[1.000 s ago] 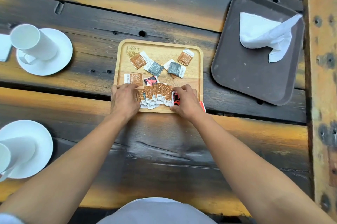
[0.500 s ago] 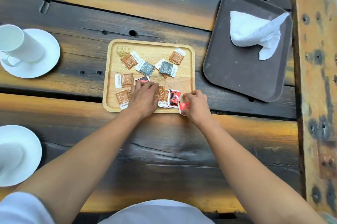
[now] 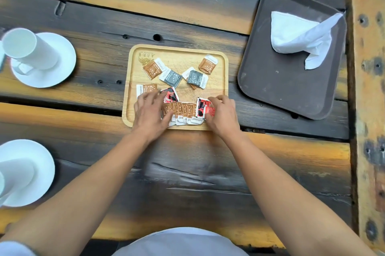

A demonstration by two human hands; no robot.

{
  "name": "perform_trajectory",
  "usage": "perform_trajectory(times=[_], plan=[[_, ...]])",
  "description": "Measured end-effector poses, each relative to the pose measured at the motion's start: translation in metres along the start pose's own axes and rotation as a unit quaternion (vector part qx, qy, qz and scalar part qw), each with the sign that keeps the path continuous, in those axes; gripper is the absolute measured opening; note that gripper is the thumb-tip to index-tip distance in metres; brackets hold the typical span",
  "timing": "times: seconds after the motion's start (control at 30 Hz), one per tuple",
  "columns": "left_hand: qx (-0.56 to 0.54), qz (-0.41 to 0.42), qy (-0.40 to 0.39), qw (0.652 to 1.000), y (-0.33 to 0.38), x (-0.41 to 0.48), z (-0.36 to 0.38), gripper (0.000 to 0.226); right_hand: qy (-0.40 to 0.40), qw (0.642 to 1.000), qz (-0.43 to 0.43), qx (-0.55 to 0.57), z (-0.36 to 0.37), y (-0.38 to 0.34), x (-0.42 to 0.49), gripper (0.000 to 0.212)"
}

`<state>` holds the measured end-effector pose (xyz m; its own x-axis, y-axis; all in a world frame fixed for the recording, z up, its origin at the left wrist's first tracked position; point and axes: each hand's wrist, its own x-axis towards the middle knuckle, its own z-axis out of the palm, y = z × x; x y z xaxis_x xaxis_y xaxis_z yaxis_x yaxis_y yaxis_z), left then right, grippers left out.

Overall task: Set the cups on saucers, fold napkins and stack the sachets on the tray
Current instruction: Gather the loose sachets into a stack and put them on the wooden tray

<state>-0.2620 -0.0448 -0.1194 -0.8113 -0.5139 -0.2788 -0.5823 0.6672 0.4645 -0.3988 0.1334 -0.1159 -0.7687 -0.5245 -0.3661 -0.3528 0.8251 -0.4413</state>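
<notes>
Left grip [image 3: 150,113] shifted left, spread over sachet row [image 3: 187,113]; right grip [image 3: 224,113] pinches red sachet [image 3: 210,111].

Both bare forearms reach in from the near edge, the left arm [image 3: 83,183] entering from 7 o'clock and the right arm [image 3: 281,183] from 5 o'clock, converging toward the centre. The left hand [image 3: 151,113] lies palm down, fingers spread and blurred, at 9 o'clock of the right hand [image 3: 224,115], whose curled fingers pinch a red sachet [image 3: 210,111].

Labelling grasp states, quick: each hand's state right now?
Left hand: open, fingers resting on the brown sachets.
Right hand: pinching a red sachet.
</notes>
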Motion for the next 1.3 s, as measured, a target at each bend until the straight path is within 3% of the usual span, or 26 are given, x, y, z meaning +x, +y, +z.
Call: perform_trajectory(times=[0.13, 0.33, 0.77, 1.0, 1.17, 1.3], plan=[[0.022, -0.027, -0.031, 0.999, -0.022, -0.012, 0.001, 0.080, -0.114, 0.990, -0.073, -0.030, 0.006, -0.004, 0.008, 0.077], [0.023, -0.001, -0.040, 0.999, -0.023, -0.021, 0.012, 0.087, -0.078, 0.993, -0.089, -0.017, 0.009, 0.006, 0.005, 0.068], [0.039, 0.037, -0.067, 0.996, -0.036, -0.010, 0.001, 0.085, -0.080, 0.993, -0.083, 0.036, 0.010, 0.018, -0.008, 0.072], [-0.070, -0.026, 0.056, 0.996, -0.030, 0.006, -0.013, 0.051, -0.007, 0.994, -0.091, 0.066, 0.003, -0.024, 0.013, 0.052], [0.036, -0.020, -0.009, 0.999, -0.026, 0.022, -0.014, 0.044, -0.091, 0.970, -0.223, 0.019, 0.011, -0.077, 0.027, 0.042], [0.088, -0.017, -0.040, 0.995, -0.030, 0.024, -0.011, 0.046, -0.199, 0.943, -0.247, -0.104, 0.020, -0.094, 0.039, 0.041]])
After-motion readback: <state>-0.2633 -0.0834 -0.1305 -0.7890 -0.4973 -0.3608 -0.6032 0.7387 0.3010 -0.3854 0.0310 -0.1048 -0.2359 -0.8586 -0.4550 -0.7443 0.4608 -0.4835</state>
